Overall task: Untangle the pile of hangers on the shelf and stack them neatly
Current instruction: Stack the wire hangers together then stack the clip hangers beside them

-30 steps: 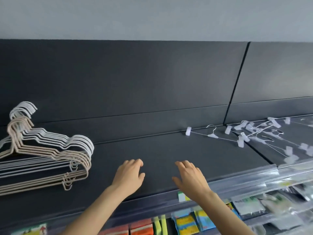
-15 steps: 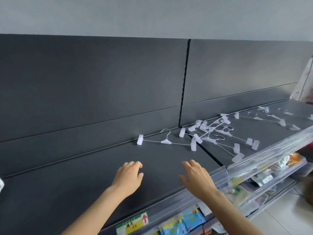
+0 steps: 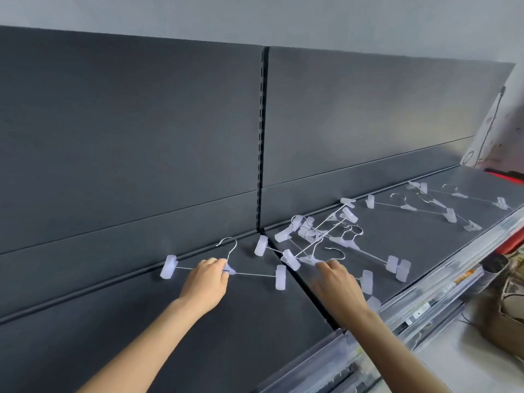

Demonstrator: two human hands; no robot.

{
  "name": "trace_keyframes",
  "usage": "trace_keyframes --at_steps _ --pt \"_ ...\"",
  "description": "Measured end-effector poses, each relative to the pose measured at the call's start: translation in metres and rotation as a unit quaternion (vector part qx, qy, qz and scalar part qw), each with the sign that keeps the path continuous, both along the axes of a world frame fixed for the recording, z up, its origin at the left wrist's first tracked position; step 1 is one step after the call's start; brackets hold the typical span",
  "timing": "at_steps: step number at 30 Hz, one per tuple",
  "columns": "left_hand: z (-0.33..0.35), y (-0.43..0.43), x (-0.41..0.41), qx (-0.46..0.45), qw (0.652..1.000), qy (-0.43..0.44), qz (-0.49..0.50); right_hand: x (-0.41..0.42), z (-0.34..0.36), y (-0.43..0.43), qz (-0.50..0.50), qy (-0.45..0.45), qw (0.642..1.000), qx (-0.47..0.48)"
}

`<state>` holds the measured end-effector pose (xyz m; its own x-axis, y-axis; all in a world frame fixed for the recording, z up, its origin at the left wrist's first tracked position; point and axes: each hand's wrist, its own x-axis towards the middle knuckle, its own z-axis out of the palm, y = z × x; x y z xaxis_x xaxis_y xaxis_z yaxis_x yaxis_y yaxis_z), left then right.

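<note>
A lone clip hanger [image 3: 226, 269] lies on the dark shelf [image 3: 119, 330], its centre pinched by the left hand [image 3: 205, 285]. The right hand [image 3: 338, 282], blurred, reaches a tangled pile [image 3: 317, 234]; its grip is unclear. More hangers [image 3: 431, 202] scatter right, before a grey back panel [image 3: 127, 137]

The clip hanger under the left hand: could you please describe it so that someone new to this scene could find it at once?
Find the vertical slotted seam in the dark back panel and follow it down to the shelf. Just left of it one clip hanger lies flat, the left hand at its centre. Unlike the tangled pile right of the seam, it lies alone, crossing no other.
</note>
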<state>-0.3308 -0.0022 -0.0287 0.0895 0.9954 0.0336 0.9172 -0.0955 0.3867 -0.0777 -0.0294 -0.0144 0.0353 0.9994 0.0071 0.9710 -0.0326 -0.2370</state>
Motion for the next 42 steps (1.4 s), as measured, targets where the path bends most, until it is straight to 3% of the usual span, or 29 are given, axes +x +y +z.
trace_keyframes --at_steps 12,17,20,23,26,30,34,42 --pt "-0.025 0.055 0.041 -0.044 0.98 0.085 0.174 0.027 -0.026 0.08 0.058 -0.052 0.996 -0.04" --pt "-0.022 0.044 0.034 -0.034 0.98 -0.038 0.192 0.04 -0.024 0.087 0.063 0.039 0.997 -0.034" --pt "-0.011 0.034 0.027 -0.008 0.974 -0.122 0.192 0.052 -0.024 0.095 0.064 0.125 0.985 -0.096" --pt "0.002 0.028 0.029 0.002 0.968 -0.182 0.174 0.056 -0.02 0.102 0.074 0.144 0.977 -0.14" --pt "0.011 0.024 0.036 -0.001 0.967 -0.206 0.148 0.05 -0.019 0.105 0.063 0.115 0.985 -0.108" --pt "0.014 0.023 0.047 -0.004 0.969 -0.217 0.122 0.036 -0.011 0.096 0.04 0.011 0.999 -0.028" --pt "0.015 0.023 0.054 0.009 0.965 -0.231 0.122 0.026 -0.006 0.087 0.084 0.012 0.996 0.033" --pt "0.018 0.012 0.044 0.028 0.96 -0.246 0.133 0.03 -0.007 0.089 0.1 -0.006 0.993 0.061"
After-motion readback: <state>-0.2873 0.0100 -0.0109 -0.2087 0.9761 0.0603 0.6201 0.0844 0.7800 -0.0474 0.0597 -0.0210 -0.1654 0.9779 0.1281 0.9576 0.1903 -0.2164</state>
